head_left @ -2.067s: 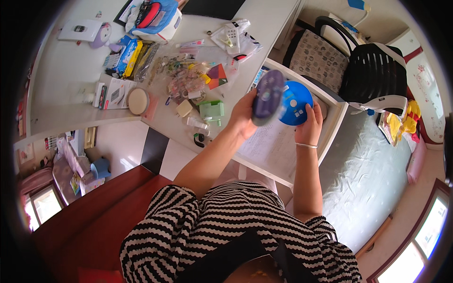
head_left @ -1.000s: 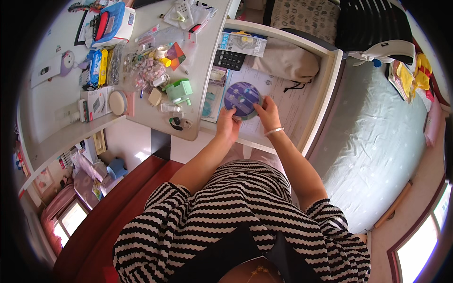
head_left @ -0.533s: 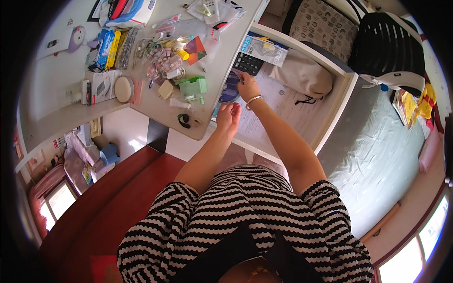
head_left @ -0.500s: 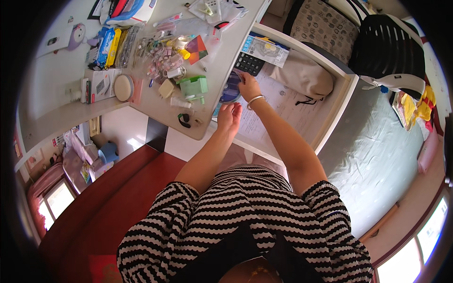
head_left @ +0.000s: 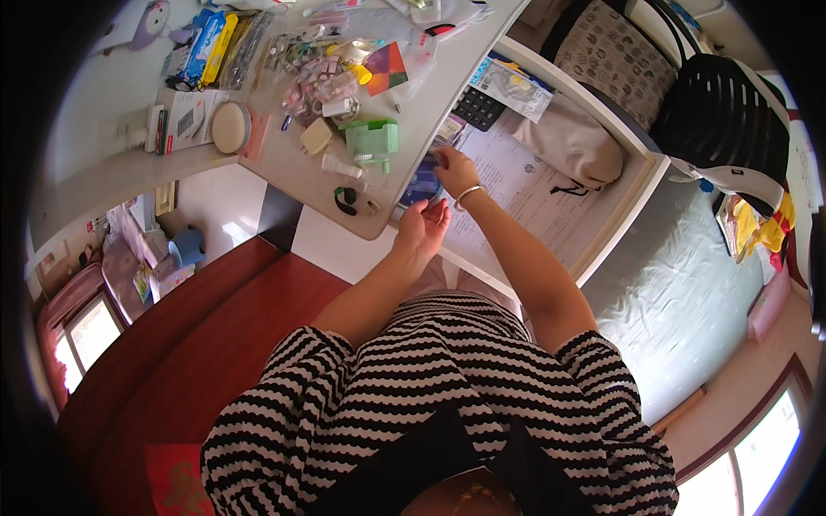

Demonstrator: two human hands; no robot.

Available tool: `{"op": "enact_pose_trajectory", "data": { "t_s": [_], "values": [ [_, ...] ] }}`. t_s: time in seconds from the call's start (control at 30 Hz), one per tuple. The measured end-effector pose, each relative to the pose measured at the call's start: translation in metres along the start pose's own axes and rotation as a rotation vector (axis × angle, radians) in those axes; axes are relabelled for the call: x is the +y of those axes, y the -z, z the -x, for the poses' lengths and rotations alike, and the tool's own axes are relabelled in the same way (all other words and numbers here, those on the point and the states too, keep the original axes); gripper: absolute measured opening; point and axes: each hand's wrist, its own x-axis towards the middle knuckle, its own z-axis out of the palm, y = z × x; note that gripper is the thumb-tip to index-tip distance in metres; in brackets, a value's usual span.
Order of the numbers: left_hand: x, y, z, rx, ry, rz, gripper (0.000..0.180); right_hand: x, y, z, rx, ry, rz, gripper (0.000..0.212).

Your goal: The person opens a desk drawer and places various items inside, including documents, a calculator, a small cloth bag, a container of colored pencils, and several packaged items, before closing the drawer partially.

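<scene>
A flat blue-purple package point(head_left: 421, 186) tilts up at the near left corner of the open drawer point(head_left: 594, 245), partly hidden by the desk edge and my hands. My right hand point(head_left: 456, 174), with a bangle at its wrist, pinches the package's upper edge. Palm up, my left hand point(head_left: 420, 229) has its fingers curled at the package's lower edge and seems to hold it. Beyond my right hand, the drawer has a black calculator-like keypad point(head_left: 478, 109), printed papers point(head_left: 499, 176), a beige pouch point(head_left: 572, 142) and a clear packet point(head_left: 514, 89).
The desk point(head_left: 284, 191) carries a green plastic box point(head_left: 372, 136), a black band point(head_left: 345, 200), a round white-lidded container point(head_left: 231, 127) and a pile of small trinkets point(head_left: 320, 84). A patterned bag point(head_left: 613, 47) and a black bag point(head_left: 724, 112) stand beyond the drawer, beside a pale bed point(head_left: 675, 284).
The view has shifted, so the desk and drawer sit farther right. My right hand has come slightly nearer, and my left fingers have curled more at the package's edge.
</scene>
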Motion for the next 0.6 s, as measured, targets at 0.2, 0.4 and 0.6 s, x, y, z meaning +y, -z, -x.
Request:
{"op": "enact_pose_trajectory", "data": {
  "t_s": [0.2,0.4,0.6],
  "values": [
    [0.001,-0.021,0.016,0.092,0.052,0.097,0.012,0.000,-0.011,0.014,0.062,-0.041,0.001,0.035],
    [-0.003,0.001,0.015,-0.079,-0.042,-0.081,0.011,-0.004,-0.016,0.031,0.141,-0.016,-0.039,0.034],
    [-0.006,-0.008,0.017,-0.041,-0.074,-0.092,0.009,0.024,-0.018,0.039,0.081,0.074,-0.040,0.030]
  ]
}}
